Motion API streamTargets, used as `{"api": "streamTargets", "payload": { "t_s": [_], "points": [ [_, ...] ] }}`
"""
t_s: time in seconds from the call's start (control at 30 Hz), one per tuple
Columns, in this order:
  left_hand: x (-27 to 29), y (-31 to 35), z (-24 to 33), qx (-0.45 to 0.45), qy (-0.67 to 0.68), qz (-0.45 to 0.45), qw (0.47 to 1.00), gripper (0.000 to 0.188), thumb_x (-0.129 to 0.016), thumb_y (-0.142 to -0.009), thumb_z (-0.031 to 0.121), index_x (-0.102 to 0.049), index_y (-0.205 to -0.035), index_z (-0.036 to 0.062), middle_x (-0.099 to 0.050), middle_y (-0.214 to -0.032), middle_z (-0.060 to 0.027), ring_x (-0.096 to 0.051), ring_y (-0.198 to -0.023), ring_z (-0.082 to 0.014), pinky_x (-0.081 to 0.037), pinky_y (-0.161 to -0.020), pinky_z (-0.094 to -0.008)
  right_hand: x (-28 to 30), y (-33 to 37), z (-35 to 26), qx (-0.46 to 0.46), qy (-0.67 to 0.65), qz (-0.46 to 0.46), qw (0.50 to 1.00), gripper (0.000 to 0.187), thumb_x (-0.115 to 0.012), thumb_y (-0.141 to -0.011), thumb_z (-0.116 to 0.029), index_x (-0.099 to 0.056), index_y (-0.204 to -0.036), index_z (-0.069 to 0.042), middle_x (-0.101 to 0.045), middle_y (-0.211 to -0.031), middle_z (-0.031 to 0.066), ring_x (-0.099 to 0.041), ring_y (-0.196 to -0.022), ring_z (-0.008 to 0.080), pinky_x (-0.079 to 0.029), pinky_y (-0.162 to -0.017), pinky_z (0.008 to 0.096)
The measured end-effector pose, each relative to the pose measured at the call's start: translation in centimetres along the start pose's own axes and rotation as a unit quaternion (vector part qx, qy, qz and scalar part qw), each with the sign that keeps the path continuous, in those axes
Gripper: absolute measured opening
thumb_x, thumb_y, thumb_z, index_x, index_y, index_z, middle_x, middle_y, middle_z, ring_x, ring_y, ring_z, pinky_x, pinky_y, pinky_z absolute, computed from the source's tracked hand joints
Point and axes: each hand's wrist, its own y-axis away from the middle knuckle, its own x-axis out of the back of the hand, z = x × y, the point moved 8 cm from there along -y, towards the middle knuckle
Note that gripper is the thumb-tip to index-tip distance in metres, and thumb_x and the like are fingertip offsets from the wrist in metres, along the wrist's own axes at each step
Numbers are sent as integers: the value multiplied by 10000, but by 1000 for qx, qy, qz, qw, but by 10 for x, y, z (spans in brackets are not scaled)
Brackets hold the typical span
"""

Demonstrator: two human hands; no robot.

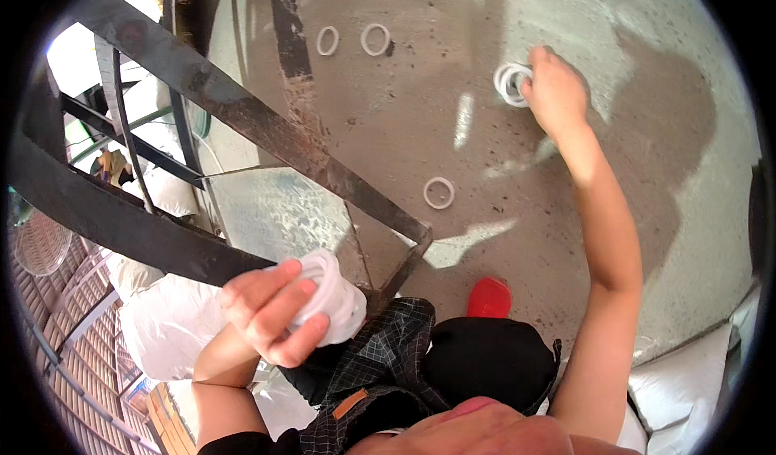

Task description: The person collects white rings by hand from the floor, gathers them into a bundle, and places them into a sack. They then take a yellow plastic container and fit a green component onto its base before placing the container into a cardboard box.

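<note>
My left hand [273,313] is closed around a stack of white rings [330,297], its fingers hooked over the rim near the dark metal frame. Stretched out to the far right, my right hand [556,91] grips white rings [509,85] low over the concrete floor; at least two overlap there. Three single white rings lie apart on the floor: one ring [439,193] in the middle, and a pair at the far side, one ring [327,41] beside another ring [375,40].
A dark, worn metal frame [234,87] slants across the left side and reaches down near my knees. White sacks [166,326] lie at the lower left, and another white sack [683,382] at the lower right. A red shoe [490,297] rests on the concrete floor [404,124].
</note>
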Motion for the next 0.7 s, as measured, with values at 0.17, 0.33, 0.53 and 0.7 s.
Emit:
{"api": "streamTargets", "payload": {
  "t_s": [0.17,0.33,0.53,0.7],
  "points": [
    [0,14,0,3,17,-9,1000,419,-728,-809,228,-530,-1178,230,-616,-1072,-26,-626,-953,-230,-440,-757,-317,-18,-7,-27,67,12,-8,998,274,-668,-745,-70,-572,-1001,-50,-583,-975,120,-608,-917,315,-513,-784,428],
    [0,20,2,-11,4,46,999,329,-636,-867,254,-564,-1188,257,-637,-1096,14,-633,-964,-185,-419,-791,-313,-47,-75,-158,231,-197,23,953,310,-612,-749,12,-547,-1043,-61,-580,-937,138,-621,-855,345,-530,-711,435],
    [-4,16,0,8,9,65,998,350,-652,-839,239,-572,-1179,263,-651,-1067,41,-650,-945,-151,-409,-801,-304,-146,-168,-207,157,-1,-76,985,227,-607,-799,-56,-603,-1021,-104,-635,-969,86,-648,-950,281,-563,-742,408],
    [-1,21,3,28,9,31,999,367,-653,-851,273,-564,-1207,271,-632,-1122,44,-656,-961,-149,-405,-832,-316,-124,-145,-261,281,-147,83,945,159,-594,-827,-81,-644,-975,-106,-665,-1022,53,-607,-1094,256,-568,-737,398]
  ]
}}
